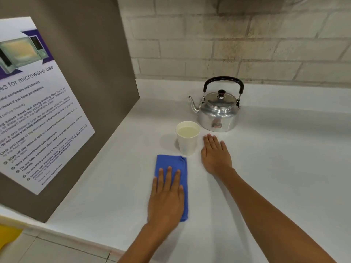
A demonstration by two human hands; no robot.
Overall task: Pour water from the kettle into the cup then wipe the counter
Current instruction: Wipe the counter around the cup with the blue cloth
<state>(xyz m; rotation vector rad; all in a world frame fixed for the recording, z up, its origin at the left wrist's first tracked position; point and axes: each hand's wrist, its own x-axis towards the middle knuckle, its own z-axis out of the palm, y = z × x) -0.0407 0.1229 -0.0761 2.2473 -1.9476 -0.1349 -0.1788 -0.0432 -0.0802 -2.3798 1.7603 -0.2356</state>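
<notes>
A metal kettle (pixel 218 112) with a black handle stands upright on the white counter (pixel 275 158), its spout pointing left. Just in front of it, a white paper cup (pixel 187 138) holds water nearly to the brim. A folded blue cloth (pixel 171 164) lies flat on the counter in front of the cup. My left hand (pixel 167 198) lies palm-down on the cloth's near half, fingers spread. Flat on the bare counter to the right of the cup rests my right hand (pixel 215 155), holding nothing and apart from the kettle.
A brown side panel (pixel 106 76) with a microwave-use notice (pixel 36 111) walls off the counter on the left. A beige tiled wall (pixel 237 44) runs behind the kettle. The counter's front edge (pixel 79 242) drops to a tiled floor at the lower left.
</notes>
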